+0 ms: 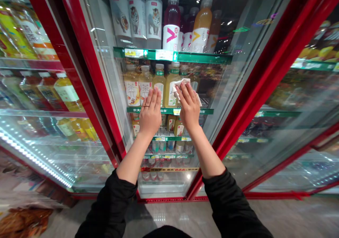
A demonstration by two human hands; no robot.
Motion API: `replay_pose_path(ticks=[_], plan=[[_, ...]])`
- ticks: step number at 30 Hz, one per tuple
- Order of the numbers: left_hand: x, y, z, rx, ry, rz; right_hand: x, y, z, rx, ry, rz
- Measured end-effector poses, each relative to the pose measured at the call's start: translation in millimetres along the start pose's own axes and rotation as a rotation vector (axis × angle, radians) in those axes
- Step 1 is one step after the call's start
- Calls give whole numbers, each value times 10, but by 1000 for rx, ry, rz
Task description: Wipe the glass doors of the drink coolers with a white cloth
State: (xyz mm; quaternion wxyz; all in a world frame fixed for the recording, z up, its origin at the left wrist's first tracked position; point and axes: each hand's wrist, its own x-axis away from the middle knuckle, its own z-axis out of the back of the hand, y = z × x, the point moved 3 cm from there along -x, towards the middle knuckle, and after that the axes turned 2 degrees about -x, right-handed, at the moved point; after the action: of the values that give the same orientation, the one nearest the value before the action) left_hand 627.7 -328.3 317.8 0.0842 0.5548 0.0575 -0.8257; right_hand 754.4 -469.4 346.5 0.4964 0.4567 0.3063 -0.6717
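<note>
My left hand lies flat against the glass door of a red-framed drinks fridge, fingers stretched upward, a ring on one of them, nothing held. To its right, my right hand presses a crumpled white cloth against the same glass. The cloth shows beyond the fingertips and at the outer side of the hand; the palm hides the rest. Behind the glass, close to both hands, stand tea bottles on a green-edged shelf.
Upper-shelf bottles with tiger labels and a purple drink bottle stand behind the glass. Red door frames run along both sides. More bottles fill the left fridge. Grey floor lies below; a brown heap is at lower left.
</note>
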Motion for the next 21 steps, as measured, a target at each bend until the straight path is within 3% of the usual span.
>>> replay_pose_path(ticks=[3,7,11,16,21], plan=[[2,6,-6,1,-4,13,5,-104,-53,-14,-76,34],[-13,3,46,12,-48,14,134,79,100,-29,-227,167],[-35,105,103,5,-44,38,199,240,160,-14,-144,149],[-47,223,118,-28,-18,55,140,33,-56,-53,13,4],[-80,327,94,-22,-56,23,128,133,63,-99,-179,209]])
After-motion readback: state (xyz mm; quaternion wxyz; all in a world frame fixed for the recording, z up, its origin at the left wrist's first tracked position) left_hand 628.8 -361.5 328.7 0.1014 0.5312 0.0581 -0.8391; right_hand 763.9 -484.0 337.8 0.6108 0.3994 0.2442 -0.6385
